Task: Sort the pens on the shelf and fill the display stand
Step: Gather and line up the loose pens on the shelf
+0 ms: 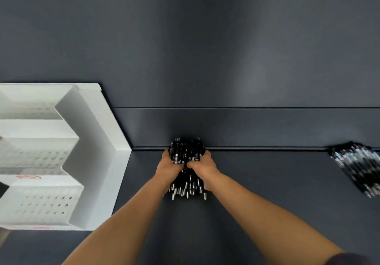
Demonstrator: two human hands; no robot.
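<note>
HANDS ON THE STOCK: At centre frame, over the dark grey matte shelf (267, 182), your left hand (169, 166) and right hand (205, 167) curl round a thick bundle of black plastic pens with silver tips (186, 151). One hand takes each side of its middle, fingers closed on the barrels. The bundle sits just in front of the shelf's back ledge, with its tips fanned toward the lower edge of the frame. Whether it rests on the shelf cannot be told.

Expect stiff, smooth barrels, light singly but likely to slide past one another. No band shows, so squeeze at mid-length from both sides and keep the bundle level.

At left stands the white stepped display stand with perforated tiers (115, 133). At the right edge lies a second, blurred heap of black-and-clear pens (357, 166), well apart from your hands.
</note>
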